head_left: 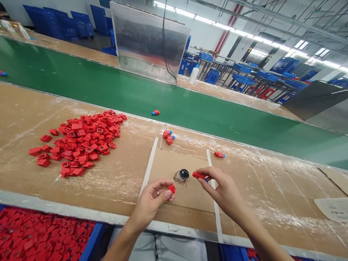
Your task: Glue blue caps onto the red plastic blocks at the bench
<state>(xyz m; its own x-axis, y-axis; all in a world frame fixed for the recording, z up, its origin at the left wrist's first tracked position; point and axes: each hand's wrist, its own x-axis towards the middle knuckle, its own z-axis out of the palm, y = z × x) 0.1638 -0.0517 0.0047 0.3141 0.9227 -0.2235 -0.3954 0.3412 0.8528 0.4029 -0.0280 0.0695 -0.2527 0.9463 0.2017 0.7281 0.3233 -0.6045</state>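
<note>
Left hand (150,199) grasping a red block (172,189) between thumb and fingers, above the near part of the card (160,166); right hand (221,185) pinching a blue-tipped block (199,175) between thumb and fingertips, just right of the jar (181,176); the jar, round, clear-walled and topped with glossy black, stands between the two hands, dark specks scattered about its base; the card, matt brown and flat, lies between two pale strips (149,163) on the bench (130,170), whose brown covering is creased and shiny under a clear film; to the left spreads a heap (87,136) of angular red blocks, many showing square openings; two blue-tipped pieces (168,137) lie together beyond the jar, a single piece (219,154) lies beyond the right hand, and another (156,112) rests on the smooth green belt (130,95); across the belt rise a dull, reflective metal panel (149,45) with a dark cable (163,36) hanging before it, and a white bottle (194,75); at lower left, a blue bin (93,239) holds many more red blocks.
</note>
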